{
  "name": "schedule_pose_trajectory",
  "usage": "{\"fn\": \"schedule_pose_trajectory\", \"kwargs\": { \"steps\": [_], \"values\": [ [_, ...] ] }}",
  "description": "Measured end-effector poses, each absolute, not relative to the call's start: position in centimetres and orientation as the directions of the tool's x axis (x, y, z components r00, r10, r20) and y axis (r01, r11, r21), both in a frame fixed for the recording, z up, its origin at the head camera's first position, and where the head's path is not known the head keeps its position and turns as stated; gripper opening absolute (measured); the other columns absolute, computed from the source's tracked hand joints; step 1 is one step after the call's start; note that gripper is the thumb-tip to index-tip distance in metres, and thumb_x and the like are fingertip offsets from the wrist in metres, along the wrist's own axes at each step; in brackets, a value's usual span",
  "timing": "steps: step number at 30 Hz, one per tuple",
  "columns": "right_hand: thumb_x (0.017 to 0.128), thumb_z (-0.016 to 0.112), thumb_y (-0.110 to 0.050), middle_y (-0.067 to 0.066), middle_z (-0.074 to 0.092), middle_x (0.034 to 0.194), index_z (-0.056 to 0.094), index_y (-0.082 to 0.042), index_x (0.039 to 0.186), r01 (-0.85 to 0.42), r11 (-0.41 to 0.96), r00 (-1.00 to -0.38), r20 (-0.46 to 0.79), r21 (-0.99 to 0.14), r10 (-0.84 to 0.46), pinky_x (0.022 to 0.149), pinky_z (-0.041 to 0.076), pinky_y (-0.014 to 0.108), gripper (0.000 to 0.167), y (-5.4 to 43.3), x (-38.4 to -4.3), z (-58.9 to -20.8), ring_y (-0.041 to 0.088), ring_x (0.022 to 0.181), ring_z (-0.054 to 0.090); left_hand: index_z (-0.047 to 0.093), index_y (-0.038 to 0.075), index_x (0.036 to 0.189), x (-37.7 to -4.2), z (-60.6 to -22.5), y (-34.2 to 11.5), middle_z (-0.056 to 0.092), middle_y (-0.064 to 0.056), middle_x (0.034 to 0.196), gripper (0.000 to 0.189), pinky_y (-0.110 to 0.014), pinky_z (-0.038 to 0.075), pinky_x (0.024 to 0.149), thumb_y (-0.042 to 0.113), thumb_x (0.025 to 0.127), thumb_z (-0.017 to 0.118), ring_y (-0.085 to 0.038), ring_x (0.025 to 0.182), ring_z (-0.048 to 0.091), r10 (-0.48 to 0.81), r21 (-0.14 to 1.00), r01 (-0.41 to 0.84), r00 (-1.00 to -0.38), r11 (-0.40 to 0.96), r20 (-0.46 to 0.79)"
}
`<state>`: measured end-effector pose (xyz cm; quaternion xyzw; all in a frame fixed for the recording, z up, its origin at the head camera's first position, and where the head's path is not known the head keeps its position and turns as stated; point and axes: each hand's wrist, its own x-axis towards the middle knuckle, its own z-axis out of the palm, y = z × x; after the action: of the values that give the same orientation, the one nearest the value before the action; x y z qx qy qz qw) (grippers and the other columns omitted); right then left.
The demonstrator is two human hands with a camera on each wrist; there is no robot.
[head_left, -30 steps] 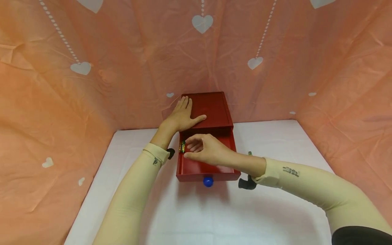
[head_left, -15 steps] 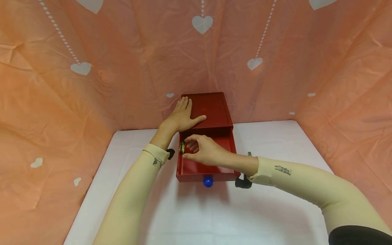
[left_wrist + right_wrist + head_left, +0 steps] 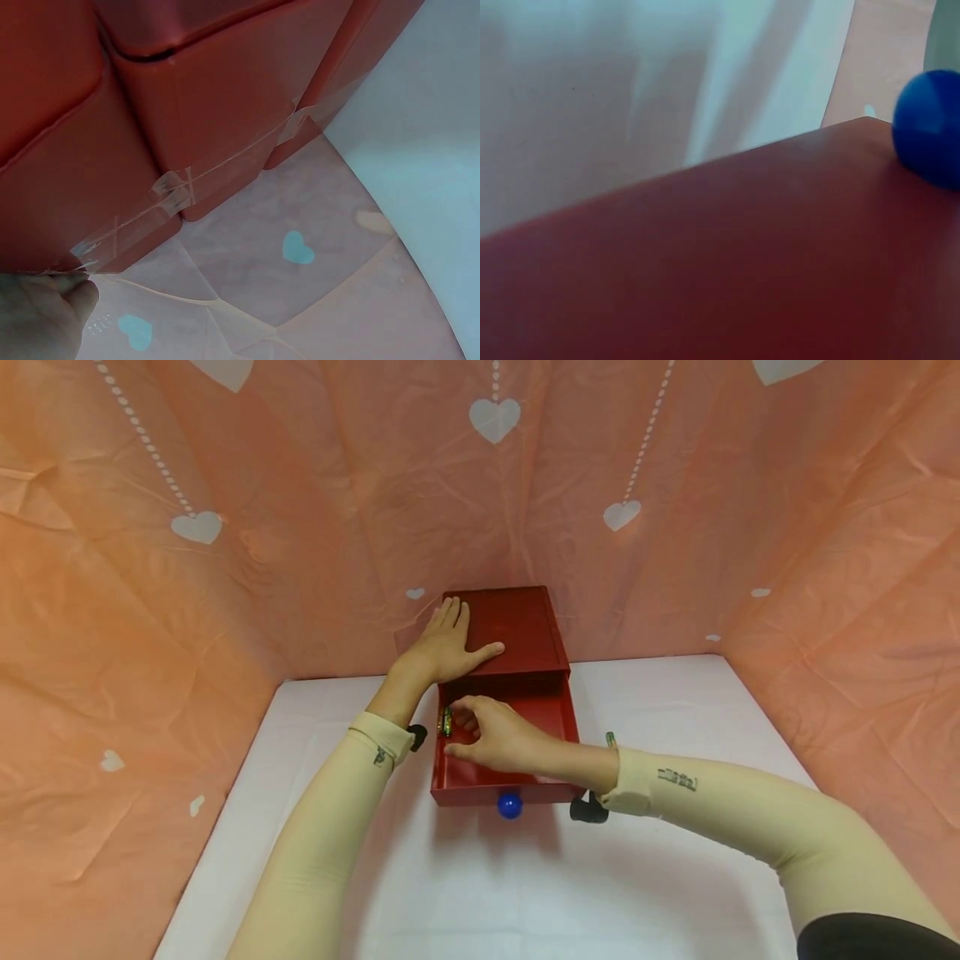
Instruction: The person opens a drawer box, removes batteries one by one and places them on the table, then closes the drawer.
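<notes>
A red box (image 3: 517,631) stands at the back of the table with its drawer (image 3: 536,779) pulled out. My left hand (image 3: 444,647) lies flat on the left part of the box's top, thumb spread; the left wrist view catches part of this hand (image 3: 37,319) beside the taped red side. Over the drawer hovers my right hand (image 3: 502,739), fingers curved and thumb apart, nothing seen between them. Just beyond its fingertips, small green-and-gold cylinders like batteries (image 3: 447,722) lie along the drawer's left wall. A round blue knob (image 3: 510,806) sits on the drawer front.
Another small green cylinder (image 3: 611,739) shows on the white table (image 3: 450,893) behind my right wrist. Peach cloth with pale hearts (image 3: 495,420) hangs at the back and sides. In the right wrist view, the red drawer front (image 3: 727,255) and blue knob (image 3: 930,127) fill much of the picture.
My right hand and forearm have shifted slightly left and toward me, and the thumb has spread from the fingers. The left hand stays on the box.
</notes>
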<state>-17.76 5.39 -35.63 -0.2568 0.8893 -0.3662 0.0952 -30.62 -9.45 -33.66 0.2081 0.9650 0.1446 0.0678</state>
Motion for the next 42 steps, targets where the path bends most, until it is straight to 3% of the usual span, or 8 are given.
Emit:
{"fn": "schedule_pose_trajectory", "kwargs": {
  "steps": [13,42],
  "values": [
    [0.097,0.083,-0.019,0.013,0.066,0.127,0.058,0.004,0.145,-0.372,0.641,-0.866,0.002,-0.671,-0.5,0.107,0.055,0.039,0.059,5.3,-18.2,-36.4,0.027,0.118,0.064,0.002,-0.002,0.171,-30.5,-33.4,-9.4,-0.009,-0.019,0.179,0.109,-0.042,-0.005,0.134,0.074,0.105,0.044,-0.029,0.166,-0.014,0.424,0.315,0.382,-0.903,0.869,-0.074],
    [0.097,0.082,-0.02,0.015,0.058,0.127,0.052,0.008,0.152,-0.444,0.644,-0.829,0.012,-0.623,-0.559,0.108,0.053,0.042,0.068,5.1,-18.6,-36.9,0.028,0.119,0.057,-0.001,0.002,0.171,-30.6,-33.5,-9.3,-0.011,-0.016,0.18,0.108,-0.042,-0.005,0.134,0.077,0.104,0.04,-0.027,0.166,-0.016,0.408,0.315,0.362,-0.908,0.877,-0.092]
  ]
}}
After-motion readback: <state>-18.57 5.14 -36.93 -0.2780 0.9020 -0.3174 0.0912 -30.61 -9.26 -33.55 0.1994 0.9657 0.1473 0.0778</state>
